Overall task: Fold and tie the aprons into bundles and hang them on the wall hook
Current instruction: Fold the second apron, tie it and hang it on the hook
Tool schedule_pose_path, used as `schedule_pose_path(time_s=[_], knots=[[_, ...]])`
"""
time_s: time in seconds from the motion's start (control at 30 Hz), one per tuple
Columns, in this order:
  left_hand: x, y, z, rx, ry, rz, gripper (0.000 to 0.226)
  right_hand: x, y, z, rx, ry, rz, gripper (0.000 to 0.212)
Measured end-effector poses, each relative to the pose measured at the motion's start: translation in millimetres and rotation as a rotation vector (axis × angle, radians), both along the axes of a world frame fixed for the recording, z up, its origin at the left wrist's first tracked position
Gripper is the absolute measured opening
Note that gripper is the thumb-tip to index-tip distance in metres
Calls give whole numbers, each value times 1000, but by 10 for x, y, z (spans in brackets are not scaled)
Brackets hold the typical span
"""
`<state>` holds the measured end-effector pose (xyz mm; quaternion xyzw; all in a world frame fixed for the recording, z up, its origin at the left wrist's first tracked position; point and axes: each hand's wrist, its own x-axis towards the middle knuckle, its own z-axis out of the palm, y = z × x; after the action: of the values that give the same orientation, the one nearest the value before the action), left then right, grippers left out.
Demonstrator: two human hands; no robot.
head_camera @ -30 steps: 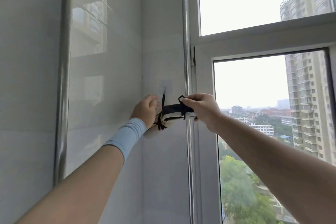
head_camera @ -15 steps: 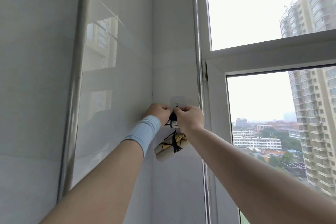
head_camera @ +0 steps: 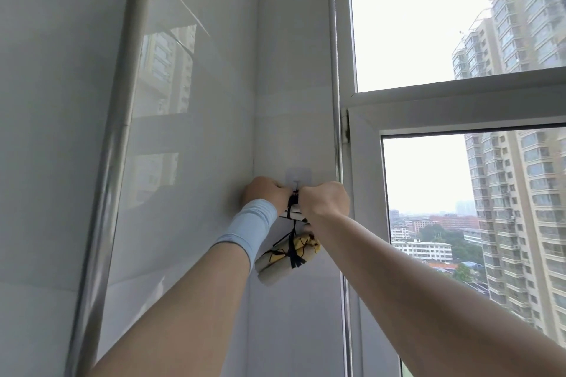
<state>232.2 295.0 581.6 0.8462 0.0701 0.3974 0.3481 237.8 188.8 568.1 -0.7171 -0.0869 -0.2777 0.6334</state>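
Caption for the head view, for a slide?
Left hand and right hand hold a black strap at the wall hook; a tied apron bundle hangs below.

White-framed window [head_camera: 459, 98], glossy tiled wall [head_camera: 46, 101], vertical metal pipe [head_camera: 118, 131], high-rise towers [head_camera: 514, 193] outside.

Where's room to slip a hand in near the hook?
Free: wall above the hook, beside the window frame; tiles between left hand and metal pipe. Crowded: at the hook, where left and right hand grip the black tie over the apron bundle.
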Motion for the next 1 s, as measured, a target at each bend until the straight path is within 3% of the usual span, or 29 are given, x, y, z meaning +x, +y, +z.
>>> schedule_pose_path(time_s=[0.23, 0.3, 0.4, 0.53, 0.67, 0.73, 0.87, 1.0], knots=[[-24, 41, -141, 77, 47, 6, 46, 44, 25, -119, -95, 61, 49, 20], [-39, 34, -182, 100, 10, 9, 44, 34, 25, -175, -159, 1, 48, 26], [-85, 48, -194, 125, -17, 39, 41, -94, 29, -317, -257, -152, 69, 16], [-227, 102, -267, 259, -89, 77, 29, -197, -49, -565, -478, -350, 83, 43], [-342, 168, -394, 392, -203, 62, 28, -158, -113, -592, -591, -343, 65, 52], [-384, 199, -478, 445, -157, 43, 33, -140, -117, -575, -654, -348, 23, 56], [-426, 230, -591, 427, -6, 3, 30, -188, -136, -595, -578, -416, 35, 55], [-467, 240, -671, 425, -17, -53, 22, -192, -184, -638, -689, -365, 30, 61]])
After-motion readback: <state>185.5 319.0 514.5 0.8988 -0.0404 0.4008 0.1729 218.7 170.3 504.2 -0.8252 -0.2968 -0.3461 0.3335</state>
